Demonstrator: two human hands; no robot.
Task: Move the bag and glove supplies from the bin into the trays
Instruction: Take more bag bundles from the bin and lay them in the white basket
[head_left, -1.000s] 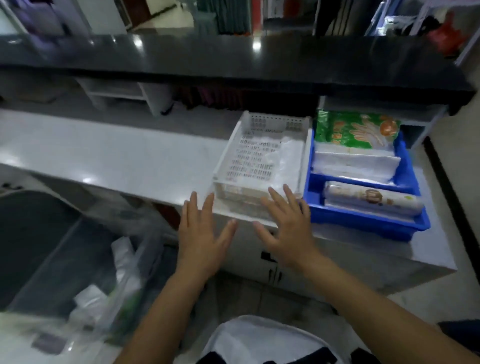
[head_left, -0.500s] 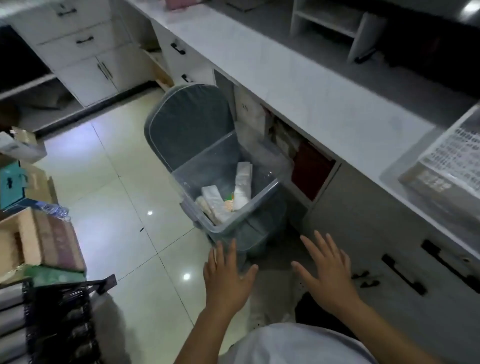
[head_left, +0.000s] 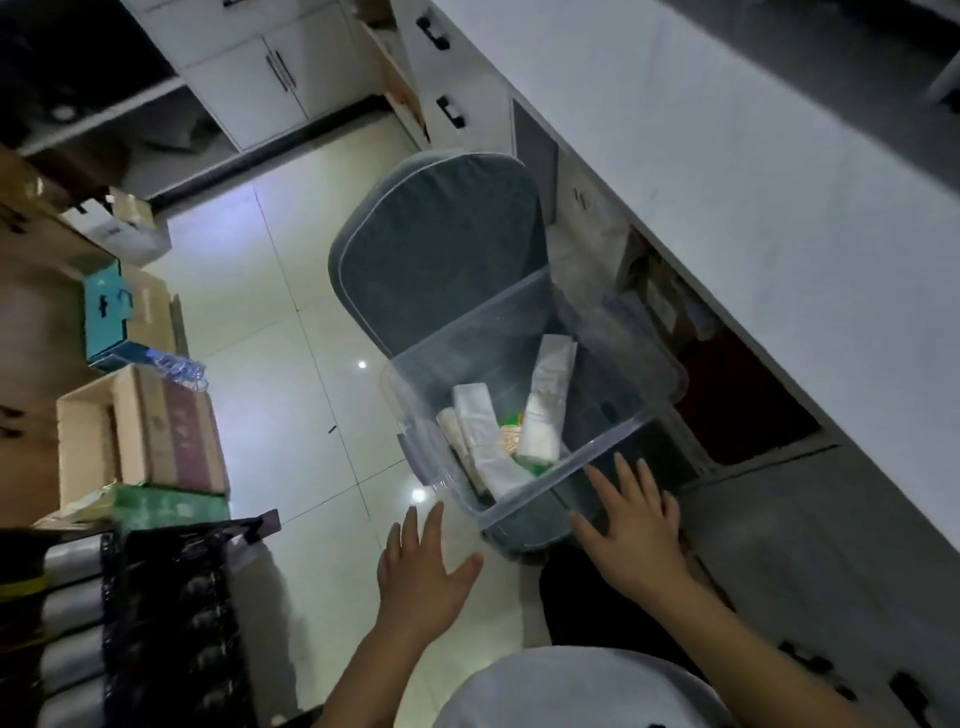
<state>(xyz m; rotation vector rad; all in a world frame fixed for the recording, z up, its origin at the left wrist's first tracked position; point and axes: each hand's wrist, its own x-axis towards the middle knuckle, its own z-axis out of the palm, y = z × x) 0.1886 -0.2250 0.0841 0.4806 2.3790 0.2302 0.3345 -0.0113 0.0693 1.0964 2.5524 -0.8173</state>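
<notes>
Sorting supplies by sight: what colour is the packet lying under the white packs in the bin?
Green and orange packet, head view.

Both bare forearms reach forward and down from the bottom edge, palms facing down. Left hand (head_left: 418, 582): fingers straight and slightly spread, thumb splayed out to the right — holding nothing. Right hand (head_left: 631, 535): sits further forward than the left, fingers straight and fanned, thumb angled out to the left — also holding nothing. The two hands are apart, not touching each other.
</notes>
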